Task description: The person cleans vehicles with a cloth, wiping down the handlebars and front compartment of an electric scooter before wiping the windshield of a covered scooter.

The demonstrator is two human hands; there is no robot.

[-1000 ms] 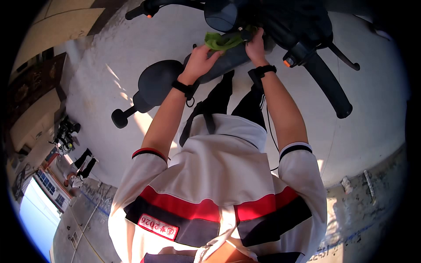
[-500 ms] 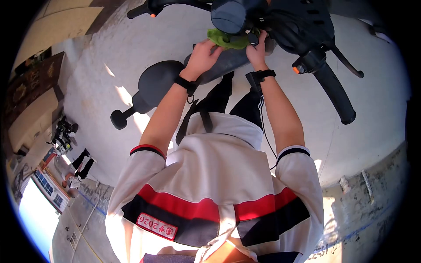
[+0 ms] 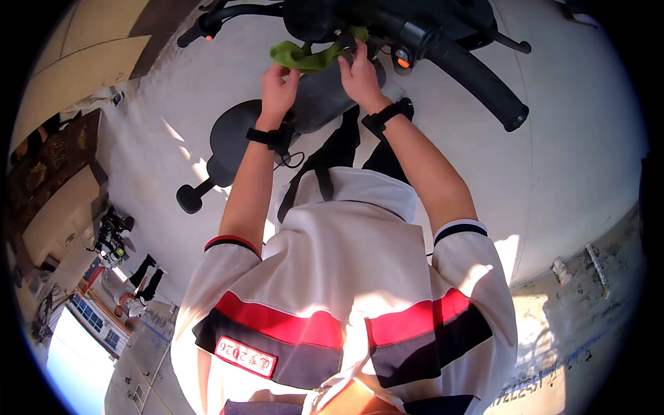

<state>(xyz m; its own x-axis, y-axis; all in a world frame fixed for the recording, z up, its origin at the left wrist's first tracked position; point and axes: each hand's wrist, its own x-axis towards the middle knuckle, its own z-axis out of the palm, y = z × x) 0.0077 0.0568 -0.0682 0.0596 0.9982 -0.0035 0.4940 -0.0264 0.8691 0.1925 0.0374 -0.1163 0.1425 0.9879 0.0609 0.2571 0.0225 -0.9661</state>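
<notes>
A green cloth [image 3: 301, 58] is stretched beneath the handlebar area of a black two-wheeled scooter [image 3: 321, 21]. Its left end is pinched between the fingers of my left hand [image 3: 279, 91]. My right hand [image 3: 361, 79] is closed at the cloth's other end, close to the steering column. A small dark piece [image 3: 346, 41], perhaps a key fob, hangs in front of those fingers and partly hides their grip. The scooter's dark seat [image 3: 238, 135] extends below and left of my hands. Black bands circle both wrists.
The right handlebar grip [image 3: 494, 104] juts out beyond my right hand, with an orange switch [image 3: 402, 62] near its inner end. A brake lever [image 3: 515, 45] projects above it. At far left, another person [image 3: 138, 294] stands near a parked two-wheeler [image 3: 114, 235].
The handlebars have shifted up and left in view. My left hand has moved left, drawing out more cloth; my right hand has also moved left, staying beside the column.
</notes>
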